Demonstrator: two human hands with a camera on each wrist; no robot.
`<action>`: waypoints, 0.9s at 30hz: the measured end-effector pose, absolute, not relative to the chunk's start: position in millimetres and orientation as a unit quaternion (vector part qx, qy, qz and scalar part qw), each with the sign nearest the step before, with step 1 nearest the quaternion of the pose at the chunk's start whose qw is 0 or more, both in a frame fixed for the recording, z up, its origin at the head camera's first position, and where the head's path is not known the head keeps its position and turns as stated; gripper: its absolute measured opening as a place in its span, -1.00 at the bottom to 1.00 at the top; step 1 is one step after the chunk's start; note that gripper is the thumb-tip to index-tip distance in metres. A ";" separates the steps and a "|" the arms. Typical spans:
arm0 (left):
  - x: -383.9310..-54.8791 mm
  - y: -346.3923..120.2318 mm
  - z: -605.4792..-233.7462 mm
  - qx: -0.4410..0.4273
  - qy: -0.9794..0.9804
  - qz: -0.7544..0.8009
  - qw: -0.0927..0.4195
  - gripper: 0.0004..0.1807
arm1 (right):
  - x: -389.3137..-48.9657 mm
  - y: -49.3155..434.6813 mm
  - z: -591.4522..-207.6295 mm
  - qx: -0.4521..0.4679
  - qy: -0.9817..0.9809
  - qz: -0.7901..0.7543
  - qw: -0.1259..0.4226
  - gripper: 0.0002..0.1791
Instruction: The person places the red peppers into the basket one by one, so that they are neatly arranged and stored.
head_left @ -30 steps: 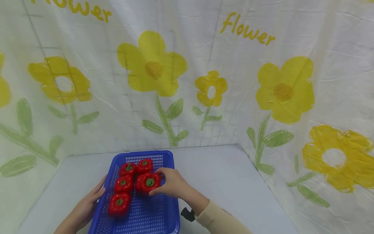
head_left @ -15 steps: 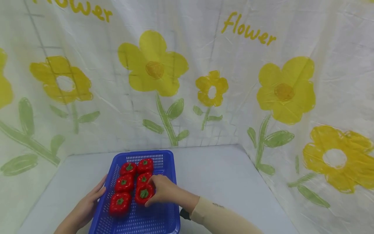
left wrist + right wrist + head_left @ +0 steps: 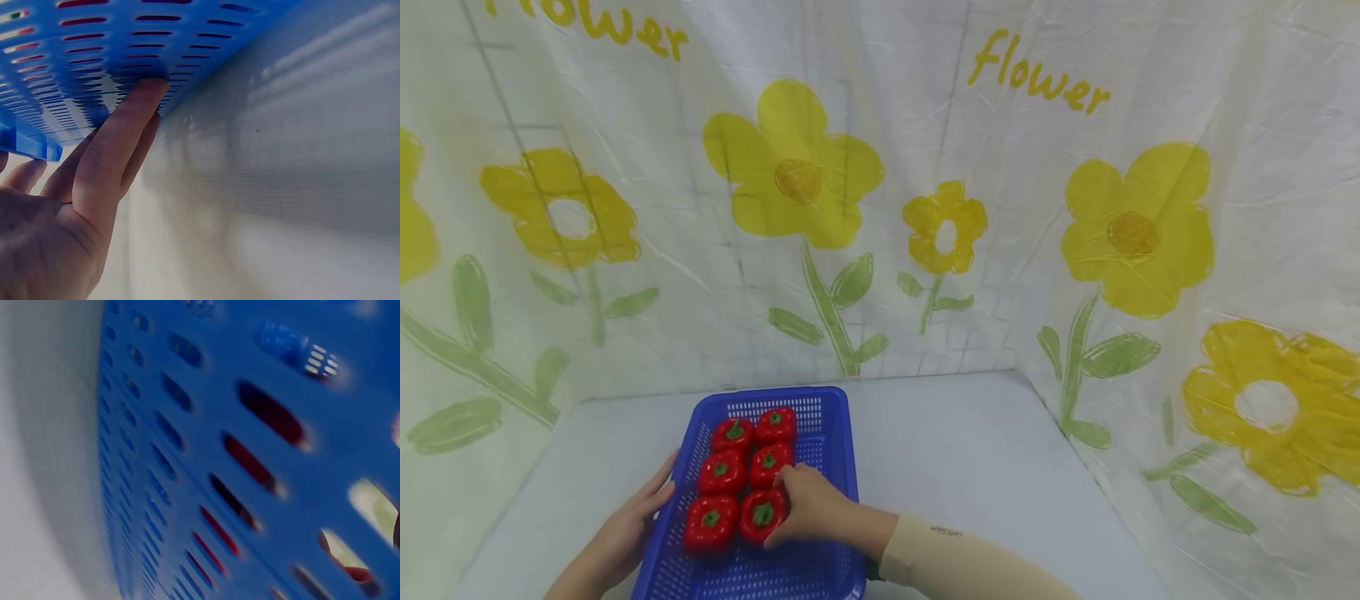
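A blue plastic basket [image 3: 852, 475] with slotted walls holds two rows of red bell peppers, green stems up. My right hand [image 3: 814, 505] grips the nearest bell pepper [image 3: 763, 517] of the right row between thumb and fingers, low in the basket. Left of it sits another bell pepper [image 3: 711, 523], and behind it a bell pepper [image 3: 771, 463]. My left hand [image 3: 625, 529] rests along the basket's left side; in the left wrist view its fingers [image 3: 119, 144] lie extended against the slotted outer wall. The right wrist view shows the basket wall [image 3: 206, 456] hiding the right hand.
The basket stands on a pale table [image 3: 970, 467], near its back edge. A white curtain [image 3: 880, 333] printed with yellow flowers hangs behind and along both sides.
My right hand has carried its bell pepper toward me and down, from over the middle of the right row to its near end. The left hand and basket stay nearly still.
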State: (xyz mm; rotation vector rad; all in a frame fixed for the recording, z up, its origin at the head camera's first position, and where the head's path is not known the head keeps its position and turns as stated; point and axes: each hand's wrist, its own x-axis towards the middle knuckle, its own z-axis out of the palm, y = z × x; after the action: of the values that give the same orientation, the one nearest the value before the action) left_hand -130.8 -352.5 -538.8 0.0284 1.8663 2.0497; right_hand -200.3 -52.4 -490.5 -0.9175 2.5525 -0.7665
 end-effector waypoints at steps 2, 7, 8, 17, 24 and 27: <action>-131.7 -352.2 -538.2 0.007 0.664 0.724 0.183 -0.30 | -198.9 -53.5 -494.7 -0.316 0.898 -0.265 0.157 -0.32; -131.2 -352.8 -536.7 0.003 0.662 0.725 0.192 -0.29 | -194.9 -55.3 -504.3 -0.305 0.898 -0.274 0.160 -0.30; -130.9 -353.0 -536.5 0.003 0.661 0.725 0.193 -0.30 | -194.0 -55.4 -505.7 -0.304 0.897 -0.279 0.160 -0.30; -130.2 -357.9 -537.2 0.010 0.653 0.729 0.204 -0.31 | -190.9 -55.3 -508.6 -0.297 0.891 -0.303 0.163 -0.28; -128.5 -364.6 -538.9 0.054 0.628 0.746 0.214 -0.33 | -188.7 -46.9 -496.3 -0.294 0.884 -0.327 0.159 -0.25; -124.3 -362.0 -539.6 0.004 0.681 0.707 0.192 -0.30 | -190.0 -31.1 -486.4 -0.293 0.859 -0.386 0.168 -0.28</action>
State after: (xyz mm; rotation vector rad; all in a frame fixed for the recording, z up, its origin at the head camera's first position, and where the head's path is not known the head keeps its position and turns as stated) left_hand -124.3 -362.0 -539.6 0.0111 1.9124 1.9844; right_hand -190.0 -31.1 -486.4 -0.8333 2.4415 -1.0970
